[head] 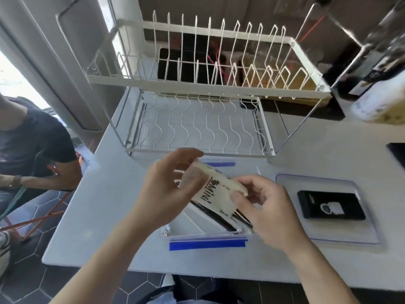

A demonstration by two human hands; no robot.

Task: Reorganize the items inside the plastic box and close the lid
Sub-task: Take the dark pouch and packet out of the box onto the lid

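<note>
A clear plastic box (175,229) stands on the white table in front of me, with dark flat items (210,217) leaning inside it. Above the box I hold a cream pack printed "MINI" (213,190) with both hands. My left hand (166,185) grips its far end with fingers curled over the top. My right hand (263,205) pinches its near right corner. The clear lid (341,231) lies flat on the table to the right of the box, and a black card pack (329,205) rests on it.
A white two-tier wire dish rack (197,88) stands just behind the box. Blue tape strips (207,243) mark the table in front of and behind the box. A bottle (381,69) blurs at the upper right. A seated person (32,145) is at the left.
</note>
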